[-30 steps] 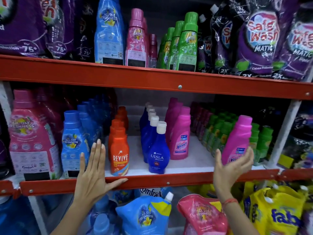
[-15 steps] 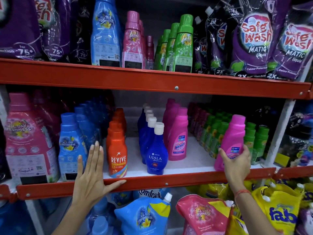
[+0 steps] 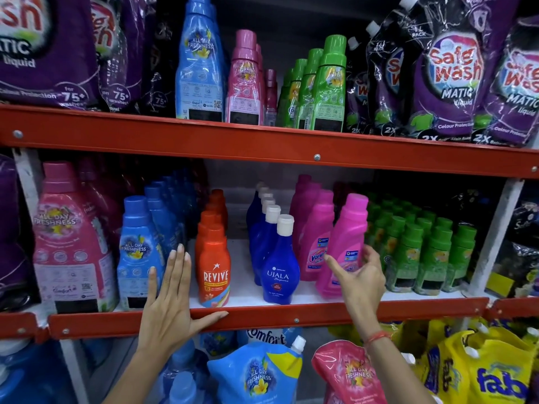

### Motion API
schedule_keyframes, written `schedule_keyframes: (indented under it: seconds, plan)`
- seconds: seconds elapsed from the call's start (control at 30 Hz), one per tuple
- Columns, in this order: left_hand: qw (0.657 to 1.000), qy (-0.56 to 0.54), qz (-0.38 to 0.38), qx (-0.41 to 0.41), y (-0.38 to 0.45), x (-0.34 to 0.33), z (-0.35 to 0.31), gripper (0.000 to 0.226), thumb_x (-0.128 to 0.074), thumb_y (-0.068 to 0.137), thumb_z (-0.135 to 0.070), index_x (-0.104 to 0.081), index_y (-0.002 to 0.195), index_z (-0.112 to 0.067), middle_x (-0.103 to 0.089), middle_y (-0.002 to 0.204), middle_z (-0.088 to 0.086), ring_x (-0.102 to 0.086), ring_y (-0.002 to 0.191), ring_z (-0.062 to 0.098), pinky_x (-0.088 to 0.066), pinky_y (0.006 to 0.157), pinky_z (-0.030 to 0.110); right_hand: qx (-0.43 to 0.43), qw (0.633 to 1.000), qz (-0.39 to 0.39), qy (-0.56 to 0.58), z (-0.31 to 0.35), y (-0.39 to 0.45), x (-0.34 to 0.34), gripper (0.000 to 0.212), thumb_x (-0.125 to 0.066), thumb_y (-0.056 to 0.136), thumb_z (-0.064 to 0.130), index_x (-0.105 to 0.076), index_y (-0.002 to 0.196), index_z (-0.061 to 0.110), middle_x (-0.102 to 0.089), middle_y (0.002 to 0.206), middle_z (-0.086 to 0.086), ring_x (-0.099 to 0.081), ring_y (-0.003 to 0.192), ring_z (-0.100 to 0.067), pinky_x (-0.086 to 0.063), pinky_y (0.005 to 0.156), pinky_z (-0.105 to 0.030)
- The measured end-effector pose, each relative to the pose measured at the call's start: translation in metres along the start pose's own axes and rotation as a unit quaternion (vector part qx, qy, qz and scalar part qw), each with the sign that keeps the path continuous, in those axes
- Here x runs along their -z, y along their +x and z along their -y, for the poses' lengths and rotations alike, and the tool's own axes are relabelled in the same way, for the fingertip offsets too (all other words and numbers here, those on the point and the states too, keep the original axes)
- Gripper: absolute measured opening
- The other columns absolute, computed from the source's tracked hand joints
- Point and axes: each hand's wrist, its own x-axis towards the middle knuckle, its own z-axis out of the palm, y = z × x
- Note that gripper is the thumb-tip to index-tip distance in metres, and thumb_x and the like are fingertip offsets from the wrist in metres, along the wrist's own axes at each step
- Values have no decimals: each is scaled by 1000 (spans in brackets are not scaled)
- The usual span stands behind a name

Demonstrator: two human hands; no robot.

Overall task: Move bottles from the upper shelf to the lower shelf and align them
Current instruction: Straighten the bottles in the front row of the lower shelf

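Note:
A pink Vanish bottle (image 3: 348, 228) stands tilted to the left at the front of the lower shelf (image 3: 320, 316), right beside the row of matching pink bottles (image 3: 316, 237). My right hand (image 3: 361, 278) wraps its lower part, index finger stretched across the front. My left hand (image 3: 172, 298) lies flat and open against a blue All Day Freshness bottle (image 3: 137, 246), thumb on the orange rail. On the upper shelf (image 3: 204, 141) stand a tall blue bottle (image 3: 199, 68), pink bottles (image 3: 243, 83) and green bottles (image 3: 329, 88).
The lower shelf also holds orange Revive bottles (image 3: 214, 269), blue Ujala bottles (image 3: 280, 269), several small green bottles (image 3: 423, 252) and a large pink bottle (image 3: 70, 237). Purple Safe Wash pouches (image 3: 455, 77) flank the upper bottles. Refill pouches (image 3: 256, 374) fill the shelf below.
My right hand took hold of the pink Vanish bottle at the right and slid it left, next to the pink row. My left hand stayed in place.

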Motion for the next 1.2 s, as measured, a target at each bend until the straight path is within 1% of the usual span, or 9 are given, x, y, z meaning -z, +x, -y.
schedule_keyframes:
  seconds: [0.4, 0.53, 0.67, 0.73, 0.8, 0.87, 0.97, 1.07, 1.2]
  plan:
    - [1000, -2, -18, -7, 0, -3, 1, 124, -31, 73, -90, -14, 152, 4, -15, 164, 18, -13, 152, 28, -3, 125, 50, -6, 1000, 16, -10, -6, -2, -3, 89, -84, 63, 49, -46, 132, 6, -62, 126, -15, -62, 111, -30, -52, 90, -41]
    - [999, -5, -29, -13, 0, -3, 0, 123, -29, 74, -89, -14, 152, 4, -13, 164, 18, -13, 152, 28, -5, 125, 52, 12, 999, 31, -22, -2, -3, -4, 89, -80, 70, 45, -39, 138, 5, -52, 134, -17, -51, 122, -33, -46, 99, -44]
    - [998, -50, -38, -16, -2, 0, -1, 122, -35, 75, -87, -11, 152, 4, -11, 164, 19, -10, 153, 30, -2, 125, 50, 113, 991, -66, 39, 34, -29, -3, 55, -71, 84, 34, -50, 129, 9, -51, 126, -12, -42, 115, -23, -27, 95, -17]
    - [993, -106, -47, -16, -5, 4, -5, 119, -44, 76, -81, -9, 153, 3, -7, 165, 20, -7, 153, 31, 1, 126, 47, 192, 976, -76, 75, 56, -48, -6, 36, -66, 88, 22, -55, 120, 9, -52, 120, -6, -44, 111, -17, -28, 97, -15]
    - [981, -187, -51, -17, -9, 7, -11, 115, -50, 78, -73, -3, 154, -2, -1, 166, 15, -2, 154, 28, 0, 126, 42, 236, 964, 5, 124, 71, -67, -14, 28, -62, 91, 18, -56, 118, 11, -54, 118, -1, -49, 113, -15, -35, 100, -22]
    - [958, -285, -42, 1, -12, 10, -16, 107, -49, 81, -70, 6, 156, -16, 7, 167, 0, 3, 154, 17, -2, 125, 35, 206, 949, 161, 176, 82, -86, -25, 33, -55, 94, 28, -54, 125, 17, -55, 123, 4, -51, 120, -10, -40, 104, -27]
    - [893, -439, 8, 98, -11, 22, -28, 95, -33, 79, -82, 11, 152, -40, 10, 163, -21, 3, 151, 0, -6, 126, 35, 63, 908, 367, 191, 89, -105, -45, 57, -46, 95, 49, -35, 146, 27, -39, 152, 9, -33, 143, -6, -27, 119, -33]
    - [827, -526, 24, 197, -5, 29, -33, 99, -18, 71, -89, -5, 154, -36, -6, 157, -23, -10, 150, 4, -9, 124, 34, -76, 860, 476, 165, 94, -111, -60, 77, -33, 89, 69, -25, 152, 26, -27, 157, 14, -24, 146, -7, -15, 122, -32]
    - [748, -607, 69, 261, 2, 16, -21, 107, -18, 64, -99, -21, 152, -37, -24, 161, -9, -26, 147, 10, -14, 125, 44, -166, 812, 520, 207, 98, -107, -73, 35, -25, 94, 62, -53, 107, 44, -51, 118, 14, -47, 114, -2, -27, 110, -22]
